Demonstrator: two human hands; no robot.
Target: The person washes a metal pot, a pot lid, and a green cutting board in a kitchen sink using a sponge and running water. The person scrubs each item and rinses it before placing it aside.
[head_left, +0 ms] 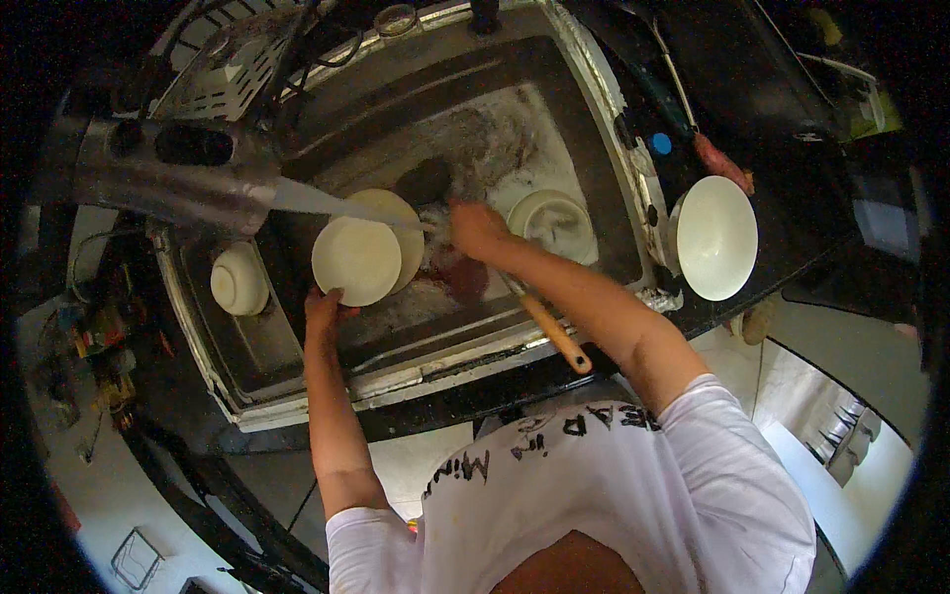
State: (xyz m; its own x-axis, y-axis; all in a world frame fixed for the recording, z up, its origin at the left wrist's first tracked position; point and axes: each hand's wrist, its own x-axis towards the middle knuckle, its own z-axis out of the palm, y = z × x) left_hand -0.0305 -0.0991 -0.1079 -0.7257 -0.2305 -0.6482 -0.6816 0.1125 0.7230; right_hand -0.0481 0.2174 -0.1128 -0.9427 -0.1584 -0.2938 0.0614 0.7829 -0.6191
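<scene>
My left hand point(326, 310) grips the lower rim of a small white dish point(357, 260) above the sink basin point(349, 327). Partly behind that dish is a larger cream plate point(410, 249). A pale stream of water point(319, 200) runs from the faucet point(178, 182) across the plates towards the basin's middle. My right hand point(479, 229) is low in the basin with its fingers curled; what it holds, if anything, is hidden. Close to its forearm, a wooden-handled utensil point(557, 330) leans over the front rim. A round bowl point(553, 223) rests in sudsy water to the right.
A small white bowl point(239, 280) lies tilted in the left side compartment. On the right counter stands a large white bowl point(717, 239), near a blue cap point(659, 144) and a red-handled utensil point(720, 160). A slotted rack point(230, 74) is at the back left.
</scene>
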